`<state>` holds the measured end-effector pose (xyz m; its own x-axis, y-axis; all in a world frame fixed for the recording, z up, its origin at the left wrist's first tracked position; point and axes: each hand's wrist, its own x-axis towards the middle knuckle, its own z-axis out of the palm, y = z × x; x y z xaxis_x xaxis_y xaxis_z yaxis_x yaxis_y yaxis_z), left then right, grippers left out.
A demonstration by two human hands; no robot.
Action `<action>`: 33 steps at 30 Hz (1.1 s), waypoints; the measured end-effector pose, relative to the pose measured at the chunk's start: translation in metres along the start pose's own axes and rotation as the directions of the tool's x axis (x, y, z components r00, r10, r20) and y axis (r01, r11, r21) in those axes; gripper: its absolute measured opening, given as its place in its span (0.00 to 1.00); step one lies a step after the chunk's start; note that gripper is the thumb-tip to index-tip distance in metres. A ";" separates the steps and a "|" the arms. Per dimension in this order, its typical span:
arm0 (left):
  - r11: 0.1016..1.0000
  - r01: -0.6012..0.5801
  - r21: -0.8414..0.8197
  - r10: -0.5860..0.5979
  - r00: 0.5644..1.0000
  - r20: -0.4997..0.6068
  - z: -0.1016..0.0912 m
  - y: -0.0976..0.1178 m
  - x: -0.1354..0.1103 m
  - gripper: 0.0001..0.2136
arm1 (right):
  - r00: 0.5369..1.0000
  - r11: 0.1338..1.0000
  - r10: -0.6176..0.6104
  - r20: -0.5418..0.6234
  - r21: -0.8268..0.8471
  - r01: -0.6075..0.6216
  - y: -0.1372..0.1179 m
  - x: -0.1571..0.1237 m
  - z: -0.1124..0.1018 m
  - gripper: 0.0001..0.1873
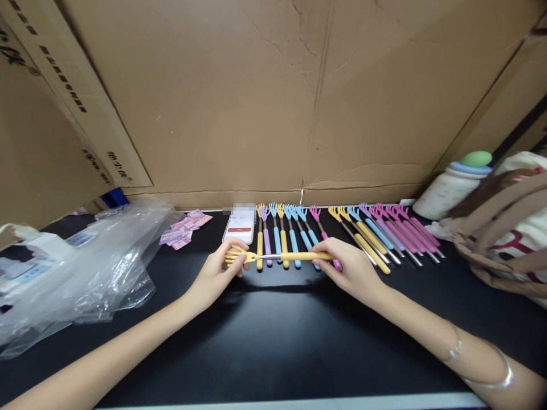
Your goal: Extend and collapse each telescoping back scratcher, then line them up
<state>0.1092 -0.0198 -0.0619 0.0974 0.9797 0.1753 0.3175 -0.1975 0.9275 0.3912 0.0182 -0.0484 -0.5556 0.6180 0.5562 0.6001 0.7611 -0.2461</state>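
A yellow back scratcher (299,256) with a claw-shaped head and a metal shaft lies level between my hands, above the black table. My left hand (220,265) is closed on its claw head at the left end. My right hand (348,267) grips the yellow handle at the other end. Just behind it runs a row of back scratchers (276,239) in yellow, purple, blue and pink, claws pointing away from me. Further right lies a second group of back scratchers (384,228), where bare metal shafts show beside the coloured handles.
A phone (239,228) and a pile of pink-purple cards (183,228) lie left of the row. Clear plastic bags (98,267) cover the table's left side. At right stand a white bottle (453,185) and a brown-and-white bag (508,233). Cardboard (256,102) walls the back.
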 end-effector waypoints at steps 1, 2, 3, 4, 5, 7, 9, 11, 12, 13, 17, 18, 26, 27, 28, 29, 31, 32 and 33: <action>1.000 0.000 0.001 0.000 1.000 0.001 0.000 0.000 0.000 0.13 | 1.000 1.000 -0.001 0.007 -0.006 0.001 0.000 0.000 0.000 0.06; 1.000 0.001 0.003 -0.001 1.000 0.003 0.000 0.001 0.000 0.13 | 1.000 1.000 -0.004 0.013 -0.011 0.004 0.000 0.000 -0.001 0.06; 1.000 0.001 0.006 -0.001 1.000 0.006 0.000 0.001 0.000 0.13 | 1.000 1.000 -0.007 0.020 -0.017 0.007 -0.001 -0.001 -0.001 0.05; 1.000 0.001 0.009 -0.001 1.000 0.009 0.000 0.001 0.000 0.13 | 1.000 1.000 -0.009 0.027 -0.021 0.010 -0.001 -0.001 -0.001 0.05; 1.000 -0.002 0.012 0.002 1.000 0.012 0.000 0.001 0.000 0.13 | 0.999 1.000 -0.012 0.033 -0.024 0.013 -0.001 -0.001 -0.001 0.05; 1.000 -0.011 0.019 0.011 1.000 0.015 0.000 0.000 0.000 0.13 | 0.999 0.999 -0.017 0.040 -0.031 0.018 -0.001 -0.001 -0.001 0.05; 0.999 -0.019 0.027 0.018 1.000 0.018 0.000 -0.001 0.001 0.13 | 0.998 0.999 -0.026 0.048 -0.039 0.028 -0.001 0.000 0.000 0.05; 0.999 -0.020 0.036 0.019 1.000 0.023 0.000 -0.002 0.001 0.13 | 0.998 0.998 -0.037 0.055 -0.046 0.039 -0.001 0.000 -0.001 0.05; 0.999 -0.020 0.038 0.019 1.000 0.024 0.000 -0.002 0.001 0.13 | 0.997 0.998 -0.041 0.058 -0.049 0.044 -0.002 -0.001 -0.001 0.05; 0.999 -0.022 0.042 0.020 0.999 0.026 0.000 -0.002 0.001 0.12 | 0.997 0.997 -0.045 0.059 -0.053 0.048 -0.002 -0.001 -0.001 0.05; 0.992 -0.046 0.114 0.044 0.999 0.026 -0.001 -0.001 0.000 0.11 | 0.997 0.996 -0.053 0.061 -0.071 0.057 -0.002 -0.001 -0.003 0.04; 0.989 -0.054 0.141 0.051 0.998 0.026 -0.001 0.000 -0.001 0.11 | 0.997 0.995 -0.053 0.062 -0.076 0.058 -0.002 -0.001 -0.003 0.04; 0.955 -0.118 0.271 0.108 0.993 0.053 -0.004 0.001 -0.005 0.09 | 0.998 0.992 -0.025 0.054 -0.126 0.032 0.001 -0.001 -0.003 0.06; 0.950 -0.123 0.288 0.112 0.992 0.052 -0.003 0.001 -0.005 0.09 | 0.998 0.992 -0.024 0.052 -0.124 0.030 0.001 -0.001 -0.004 0.06; 0.944 -0.125 0.305 0.116 0.992 0.049 -0.003 0.001 -0.006 0.09 | 0.998 0.992 -0.023 0.050 -0.121 0.029 0.001 -0.001 -0.004 0.06; 0.940 -0.125 0.318 0.117 0.992 0.043 -0.003 0.001 -0.006 0.10 | 0.999 0.993 -0.023 0.048 -0.118 0.029 0.002 -0.001 -0.004 0.05; 0.936 -0.121 0.332 0.116 0.993 0.035 -0.004 0.000 -0.006 0.10 | 0.999 0.993 -0.024 0.046 -0.115 0.029 0.003 -0.002 -0.004 0.05; 0.936 -0.122 0.330 0.116 0.993 0.037 -0.004 0.000 -0.006 0.10 | 0.999 0.993 -0.027 0.047 -0.113 0.032 0.003 -0.002 -0.005 0.05; 0.938 -0.124 0.324 0.117 0.992 0.043 -0.004 0.000 -0.006 0.10 | 0.998 0.993 -0.031 0.048 -0.110 0.036 0.004 -0.002 -0.005 0.05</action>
<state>0.1049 -0.0255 -0.0615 0.1740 0.9475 0.2682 0.5913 -0.3183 0.7410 0.3970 0.0189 -0.0467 -0.6011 0.6028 0.5248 0.6390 0.7568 -0.1374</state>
